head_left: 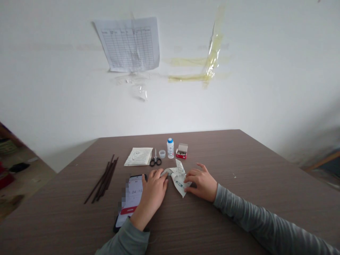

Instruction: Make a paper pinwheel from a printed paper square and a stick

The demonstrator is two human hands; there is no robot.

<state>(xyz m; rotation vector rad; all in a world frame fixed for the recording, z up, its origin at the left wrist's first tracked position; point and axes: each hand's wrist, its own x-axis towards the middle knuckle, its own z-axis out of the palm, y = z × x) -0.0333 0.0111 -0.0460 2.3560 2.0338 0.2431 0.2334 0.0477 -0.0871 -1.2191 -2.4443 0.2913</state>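
Handling a folded paper [178,180] on the bench [225,226]: touching its left end with the bent fingers [158,173] of the left hand [154,189], not clearly showing any pinch; touching its right side with the parted thumb [191,190] and fingers [191,173] of the right hand [203,183]. Working beside a phone [133,193], near scissors [155,161] and a bottle [170,148].

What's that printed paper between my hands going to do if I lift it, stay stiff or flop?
The printed paper will probably flex easily, since it looks thin and already bends and curls. Its creases may help it keep some shape, though its pointed ends could droop. It should feel light, as it appears to be just thin sheet.
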